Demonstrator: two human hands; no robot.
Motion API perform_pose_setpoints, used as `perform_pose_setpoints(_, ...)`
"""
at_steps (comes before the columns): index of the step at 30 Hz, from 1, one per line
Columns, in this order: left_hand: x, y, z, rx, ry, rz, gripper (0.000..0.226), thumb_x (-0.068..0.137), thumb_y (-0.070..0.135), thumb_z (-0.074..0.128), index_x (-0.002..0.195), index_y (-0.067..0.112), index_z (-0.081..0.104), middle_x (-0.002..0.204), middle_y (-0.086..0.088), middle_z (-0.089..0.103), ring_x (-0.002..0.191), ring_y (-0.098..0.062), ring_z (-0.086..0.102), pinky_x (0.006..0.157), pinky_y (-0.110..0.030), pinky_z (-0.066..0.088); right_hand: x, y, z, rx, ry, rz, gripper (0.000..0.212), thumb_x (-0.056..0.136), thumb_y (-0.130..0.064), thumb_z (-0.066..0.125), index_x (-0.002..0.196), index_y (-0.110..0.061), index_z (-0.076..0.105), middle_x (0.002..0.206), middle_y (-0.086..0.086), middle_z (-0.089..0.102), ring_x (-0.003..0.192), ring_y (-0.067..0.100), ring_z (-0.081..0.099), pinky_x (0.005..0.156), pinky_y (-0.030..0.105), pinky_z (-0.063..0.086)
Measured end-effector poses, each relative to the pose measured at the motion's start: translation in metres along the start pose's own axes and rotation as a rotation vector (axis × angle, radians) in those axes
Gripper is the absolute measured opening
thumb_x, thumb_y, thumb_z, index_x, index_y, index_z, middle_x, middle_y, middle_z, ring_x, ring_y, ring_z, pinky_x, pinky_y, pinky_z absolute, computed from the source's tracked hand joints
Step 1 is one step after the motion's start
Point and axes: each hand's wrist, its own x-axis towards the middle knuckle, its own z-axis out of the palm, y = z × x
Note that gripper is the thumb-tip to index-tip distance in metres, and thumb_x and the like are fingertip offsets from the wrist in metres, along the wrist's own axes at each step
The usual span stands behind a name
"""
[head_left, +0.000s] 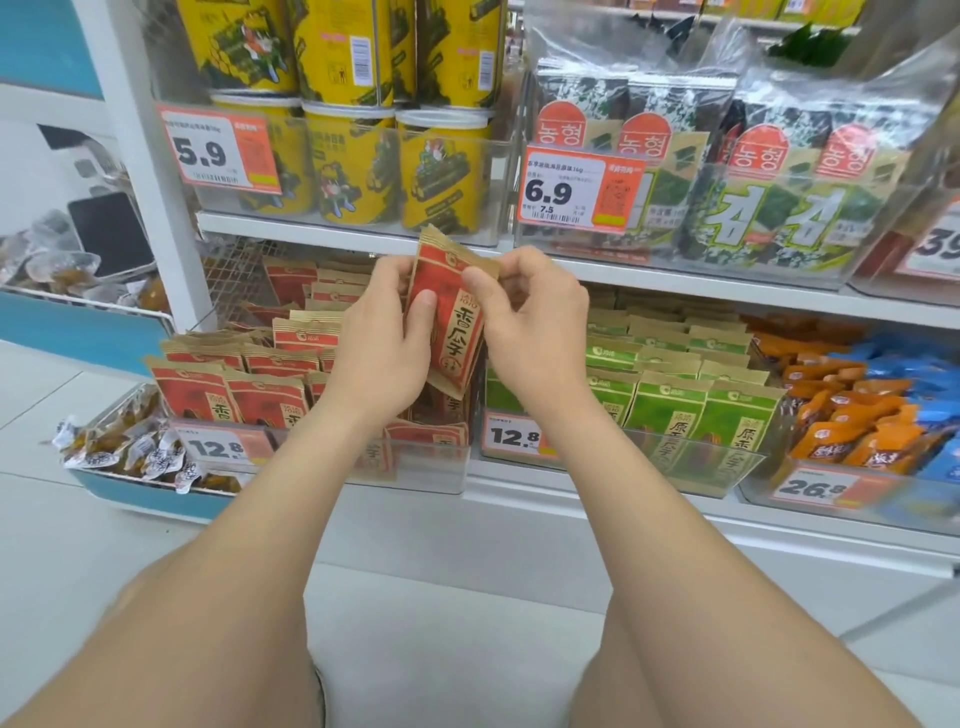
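A red and brown paper snack packet (451, 312) is held upright in front of a shop shelf. My left hand (382, 338) grips its left edge, thumb across the front. My right hand (524, 322) pinches its upper right corner between thumb and fingers. Below and behind the packet, a clear bin (415, 467) holds several more red packets (249, 395) of the same kind, standing in rows.
Green packets (670, 410) fill the bin to the right, then orange and blue packs (857, 415). The shelf above carries yellow canisters (353, 161) and seaweed packs (753, 171). Price tags hang on the bin fronts. A low tray of wrapped snacks (130, 447) sits at left.
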Motion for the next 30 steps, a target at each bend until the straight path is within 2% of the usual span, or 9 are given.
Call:
perform_pose_setpoints(3,0.000,0.007,0.000,-0.177,0.026,-0.012,0.030,0.114,0.033,0.049,0.141,0.020,0.048,0.121,0.005,0.072,0.110,-0.014,0.072,0.094,-0.054,0.059,0.004,-0.011,-0.005,0.284,0.065,0.092,0.015,0.097,-0.025,0.081,0.090,-0.012,0.079,0.079,0.001,0.079,0.074,0.017,0.076,0.073,0.043,0.063)
perform_pose_setpoints(5,-0.002,0.013,-0.001,-0.295,0.018,-0.016,0.027,0.115,0.035,0.047,0.138,0.025,0.038,0.107,-0.003,0.076,0.091,-0.022,0.076,0.078,-0.056,0.062,0.004,-0.017,-0.010,0.440,0.094,0.154,0.019,0.099,-0.025,0.079,0.095,-0.006,0.081,0.084,0.009,0.081,0.077,0.016,0.075,0.073,0.038,0.062)
perform_pose_setpoints(8,-0.008,0.022,0.002,-0.402,-0.027,-0.029,0.017,0.117,0.023,0.040,0.134,0.025,0.037,0.090,-0.010,0.070,0.068,-0.020,0.068,0.060,-0.038,0.055,0.002,-0.022,-0.015,0.557,-0.017,0.213,0.028,0.106,-0.028,0.069,0.104,-0.003,0.082,0.097,0.017,0.081,0.084,0.019,0.071,0.081,0.044,0.061)
perform_pose_setpoints(10,-0.011,0.025,0.006,-0.419,-0.055,-0.069,0.017,0.116,0.016,0.039,0.130,0.024,0.046,0.090,-0.008,0.067,0.068,-0.014,0.065,0.063,-0.031,0.053,-0.001,-0.023,-0.017,0.551,-0.117,0.242,0.025,0.107,-0.027,0.068,0.106,-0.006,0.082,0.099,0.021,0.080,0.085,0.025,0.071,0.086,0.058,0.061)
perform_pose_setpoints(14,-0.019,0.033,0.014,-0.685,-0.134,-0.298,0.009,0.114,0.025,0.051,0.121,0.019,0.053,0.094,-0.016,0.071,0.076,-0.025,0.068,0.070,-0.046,0.058,-0.008,-0.022,-0.018,0.385,-0.170,0.269,0.031,0.101,-0.038,0.071,0.089,-0.011,0.078,0.083,0.022,0.075,0.073,0.036,0.072,0.075,0.068,0.060)
perform_pose_setpoints(16,-0.023,0.038,0.017,-0.810,-0.143,-0.399,0.028,0.111,0.042,0.054,0.122,0.016,0.053,0.098,-0.013,0.071,0.086,-0.028,0.071,0.076,-0.047,0.058,-0.012,-0.022,-0.017,0.319,-0.183,0.246,0.028,0.099,-0.040,0.067,0.087,-0.016,0.074,0.076,0.012,0.076,0.072,0.039,0.073,0.072,0.063,0.062)
perform_pose_setpoints(19,-0.031,0.039,0.020,-0.964,-0.143,-0.450,0.047,0.101,0.056,0.056,0.127,0.017,0.053,0.130,-0.024,0.069,0.123,-0.043,0.069,0.102,-0.066,0.053,-0.021,-0.025,-0.015,0.250,-0.236,0.214,0.023,0.106,-0.033,0.062,0.087,-0.021,0.068,0.067,0.000,0.071,0.057,0.019,0.063,0.061,0.045,0.057)
perform_pose_setpoints(25,-0.036,0.043,0.005,-0.871,-0.103,-0.442,0.016,0.098,0.051,0.053,0.094,0.038,0.062,0.104,-0.008,0.068,0.101,-0.028,0.064,0.083,-0.046,0.049,-0.038,-0.037,-0.018,0.120,-0.259,0.127,0.019,0.108,-0.028,0.060,0.091,-0.023,0.064,0.070,-0.004,0.069,0.061,0.009,0.059,0.063,0.034,0.047)
perform_pose_setpoints(30,-0.045,0.040,-0.006,-0.891,-0.011,-0.474,0.030,0.111,0.046,0.045,0.125,0.021,0.054,0.120,-0.022,0.070,0.112,-0.039,0.071,0.100,-0.060,0.055,-0.056,-0.039,-0.024,0.166,-0.466,0.072,0.013,0.103,-0.030,0.068,0.113,-0.026,0.062,0.096,-0.002,0.069,0.092,0.014,0.066,0.077,0.034,0.054)
